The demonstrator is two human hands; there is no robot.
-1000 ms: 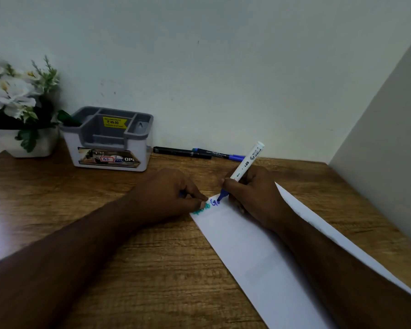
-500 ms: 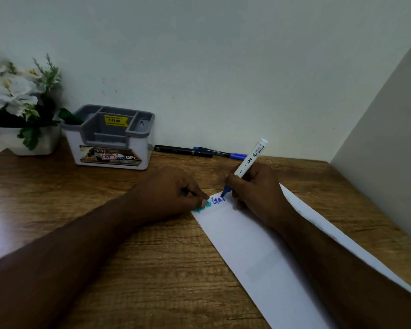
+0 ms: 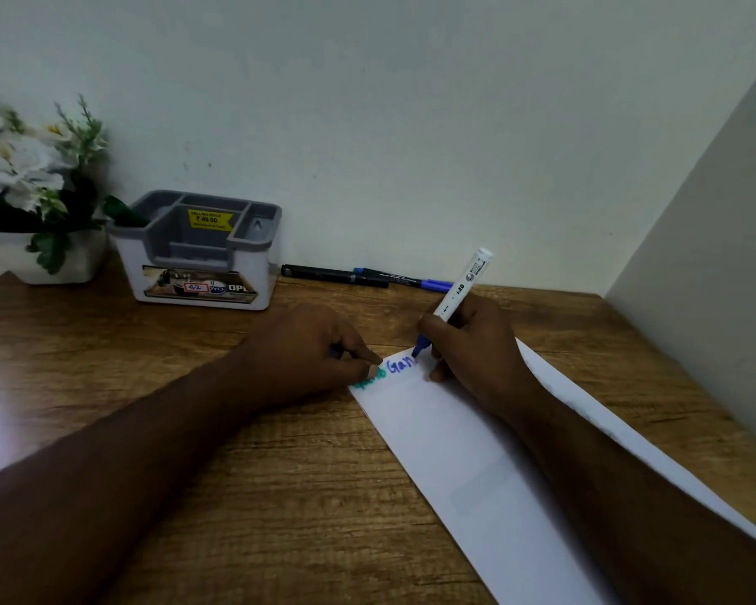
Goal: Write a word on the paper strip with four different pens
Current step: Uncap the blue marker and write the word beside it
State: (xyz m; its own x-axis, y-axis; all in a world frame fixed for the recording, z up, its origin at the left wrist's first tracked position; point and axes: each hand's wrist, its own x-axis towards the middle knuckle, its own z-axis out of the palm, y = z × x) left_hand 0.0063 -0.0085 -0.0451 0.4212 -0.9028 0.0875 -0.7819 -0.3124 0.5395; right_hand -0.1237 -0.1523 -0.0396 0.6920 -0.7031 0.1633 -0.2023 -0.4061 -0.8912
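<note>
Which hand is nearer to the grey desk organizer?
Left. The left hand sits just in front of the desk organizer; the right hand, gripping the white marker, is farther to its right.
</note>
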